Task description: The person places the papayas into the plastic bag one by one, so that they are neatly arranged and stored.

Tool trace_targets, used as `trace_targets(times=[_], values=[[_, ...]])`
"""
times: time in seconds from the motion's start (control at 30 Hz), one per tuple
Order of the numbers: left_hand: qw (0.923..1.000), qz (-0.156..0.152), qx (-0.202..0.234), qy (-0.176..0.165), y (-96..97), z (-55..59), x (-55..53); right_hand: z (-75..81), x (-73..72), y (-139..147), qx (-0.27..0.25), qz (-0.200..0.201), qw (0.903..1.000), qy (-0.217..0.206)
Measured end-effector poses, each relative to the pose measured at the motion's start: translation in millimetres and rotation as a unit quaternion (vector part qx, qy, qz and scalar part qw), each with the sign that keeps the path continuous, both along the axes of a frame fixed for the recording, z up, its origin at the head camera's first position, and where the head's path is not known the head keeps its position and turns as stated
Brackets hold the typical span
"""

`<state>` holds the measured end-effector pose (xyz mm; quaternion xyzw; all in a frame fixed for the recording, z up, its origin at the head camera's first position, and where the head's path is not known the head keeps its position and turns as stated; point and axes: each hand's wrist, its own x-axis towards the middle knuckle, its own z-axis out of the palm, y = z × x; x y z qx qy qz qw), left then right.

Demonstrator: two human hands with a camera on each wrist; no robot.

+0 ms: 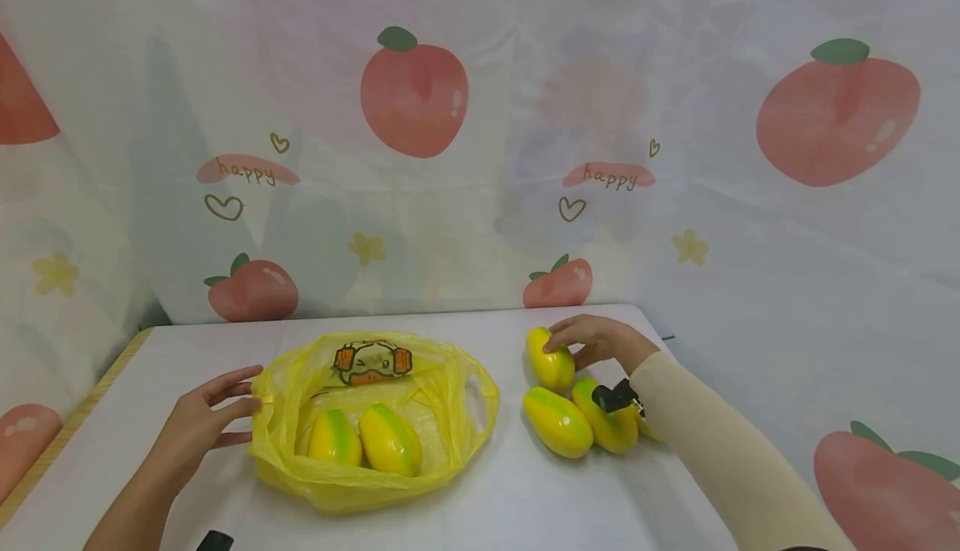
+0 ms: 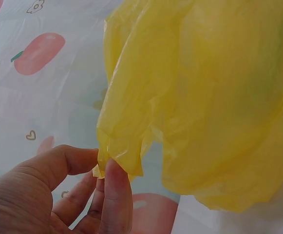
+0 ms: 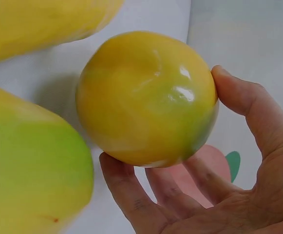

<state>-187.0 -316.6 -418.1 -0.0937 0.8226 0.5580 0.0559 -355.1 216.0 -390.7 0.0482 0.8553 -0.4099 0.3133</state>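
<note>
A yellow plastic bag (image 1: 300, 484) lies open on the table, printed with a winking cartoon face. Inside it are two yellow-green mangoes (image 1: 390, 441). At the bag's left edge, my left hand (image 1: 191, 426) pinches a corner of the film between thumb and finger, as the left wrist view shows closely. Right of the bag, my right hand (image 1: 603, 341) grips a mango (image 1: 546, 365) with thumb and fingers around its sides. In the right wrist view this held mango (image 3: 146, 97) appears end-on. Whether it touches the table is unclear.
Nearer than the held mango, another mango (image 1: 557, 423) lies beside a further one (image 1: 611, 428), with one more partly hidden under the right sleeve (image 1: 697, 426). The white table (image 1: 480, 501) meets a fruit-printed cloth backdrop (image 1: 480, 226) behind.
</note>
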Motion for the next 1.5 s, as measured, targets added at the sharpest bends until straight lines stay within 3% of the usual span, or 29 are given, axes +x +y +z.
trace_targets(times=[0.47,1.37,1.5], values=[[1.0,0.0,-0.006,0.003,1.5,3.1,0.8,20.3,9.2,-14.7,-0.028,0.01,0.9995,-0.006],[0.9998,-0.006,0.006,0.017,0.6,3.2,3.1,37.9,34.3,-62.8,-0.087,0.03,0.9958,0.003],[0.9999,-0.003,0.01,0.006,0.6,2.9,2.8,38.9,41.2,-70.1,-0.094,0.039,0.9948,0.007]])
